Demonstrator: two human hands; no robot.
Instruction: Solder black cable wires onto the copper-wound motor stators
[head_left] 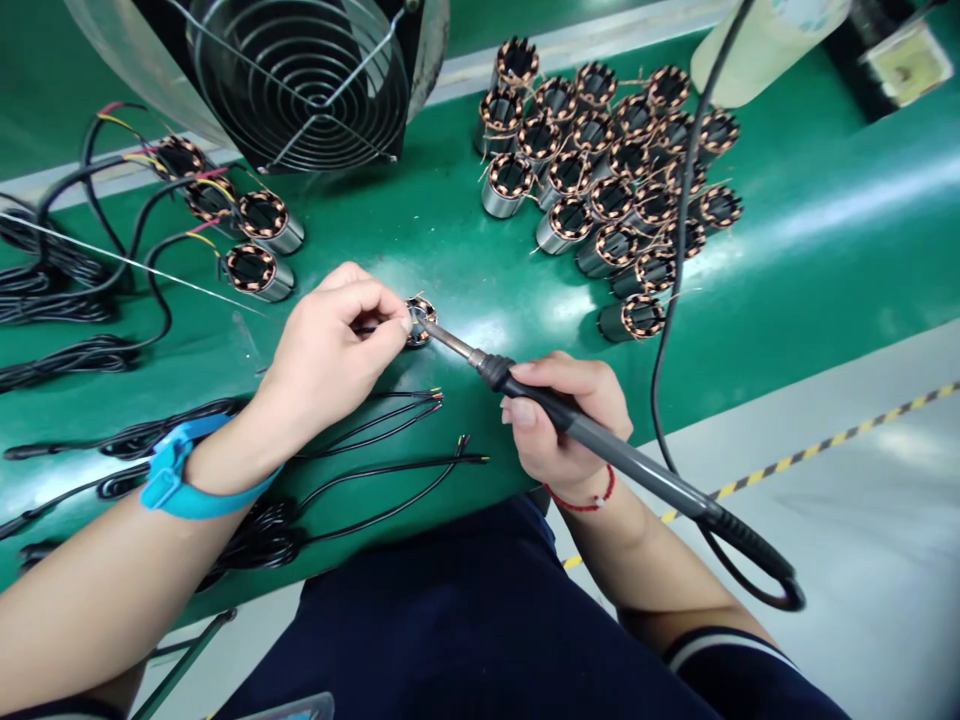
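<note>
My left hand point(330, 345), a blue strap on its wrist, is closed in a pinch on a small motor stator point(420, 320) with copper windings, held against the green bench point(787, 250). My right hand point(566, 420) grips a black soldering iron point(600, 445) like a pen. Its metal tip touches the stator's rim beside my left fingertips. A thin solder wire point(127, 262) runs in from the left toward my left hand.
Several bare stators point(607, 170) are clustered at the back right. Three stators with black leads attached point(259, 245) lie at the back left by a fan point(300, 80). Loose black cables point(390, 440) with stripped coloured ends lie at the near edge. The iron's cord point(675, 250) crosses the bench.
</note>
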